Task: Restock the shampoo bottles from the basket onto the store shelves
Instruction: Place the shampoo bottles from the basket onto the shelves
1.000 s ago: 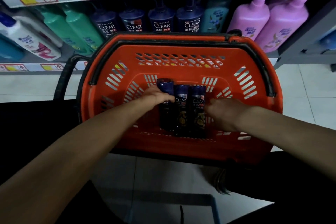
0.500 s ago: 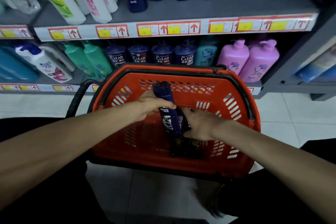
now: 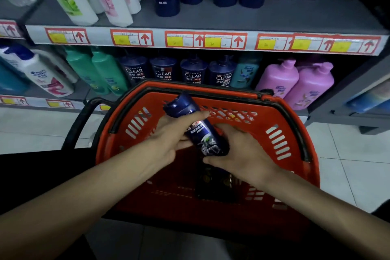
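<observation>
Shampoo bottle (image 3: pixel 198 126) gripped by both hands over basket (image 3: pixel 295 154)

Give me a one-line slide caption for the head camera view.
Both hands lift a dark blue shampoo bottle from the red basket.

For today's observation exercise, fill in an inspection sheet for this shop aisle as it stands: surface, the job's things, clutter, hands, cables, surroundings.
Surface: grey upper shelf, bare at right front.
Job's things: dark blue bottle lifted above orange basket; more dark bottles lie inside.
Clutter: nothing seen.
Hands: left hand grips the bottle's upper body; right hand cups its base.
Cables: nothing seen.
Surroundings: CLEAR pump bottles, pink bottles, white tiled floor.
</observation>
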Motion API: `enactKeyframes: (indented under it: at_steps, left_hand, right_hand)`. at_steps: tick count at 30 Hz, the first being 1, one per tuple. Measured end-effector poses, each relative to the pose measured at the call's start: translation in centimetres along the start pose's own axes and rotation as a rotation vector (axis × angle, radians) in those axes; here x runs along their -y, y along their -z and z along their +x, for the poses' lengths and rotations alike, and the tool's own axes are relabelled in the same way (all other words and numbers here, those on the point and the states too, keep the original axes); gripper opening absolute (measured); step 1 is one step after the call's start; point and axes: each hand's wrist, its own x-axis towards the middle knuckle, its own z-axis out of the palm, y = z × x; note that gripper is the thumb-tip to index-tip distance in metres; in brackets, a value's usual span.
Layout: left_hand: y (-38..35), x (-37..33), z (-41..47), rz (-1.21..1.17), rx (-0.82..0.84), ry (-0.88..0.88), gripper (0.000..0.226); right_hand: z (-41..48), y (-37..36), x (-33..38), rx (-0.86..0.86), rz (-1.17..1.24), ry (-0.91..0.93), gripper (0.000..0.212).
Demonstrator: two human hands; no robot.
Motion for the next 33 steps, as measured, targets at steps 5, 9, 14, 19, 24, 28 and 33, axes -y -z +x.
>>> enactKeyframes:
  at_steps: [5,9,14,19,24,28,33]
  left_hand:
    - [0.1,-1.1,0.0,-0.069,-0.032,0.023,0.045]
    - [-0.2,-1.7,-0.7,-0.094,-0.034,-0.019,0.038]
    - [-0.8,-2.2,-1.5,-0.006,-0.01,-0.046,0.037]
    - [-1.1,-3.2,-1.8,0.008,0.025,-0.028,0.052]
    - [-1.6,-3.6,-2.0,0.081,0.107,-0.095,0.043]
    - [-1.9,-3.8,-2.1,0.134,0.119,-0.135,0.039]
    - [-2.0,-4.7,-2.5,0.199,0.11,-0.249,0.033]
  right_hand:
    - [0.1,-0.6,1.5,-0.024,-0.186,-0.044,0.082]
    - [0.3,-0.5,2.5,-0.063,-0.213,-0.083,0.084]
    - [1.4,0.0,1.9,-0.018,0.089,-0.155,0.07]
    - [2.0,1.5,1.5,0.054,0.525,-0.361,0.06]
    - [1.5,2.7,1.2,0.059,0.891,-0.442,0.036]
    - [1.5,3.4,1.6,0.084,1.12,-0.463,0.046]
    - [1.6,4.5,2.1,0.023,1.205,-0.409,0.029]
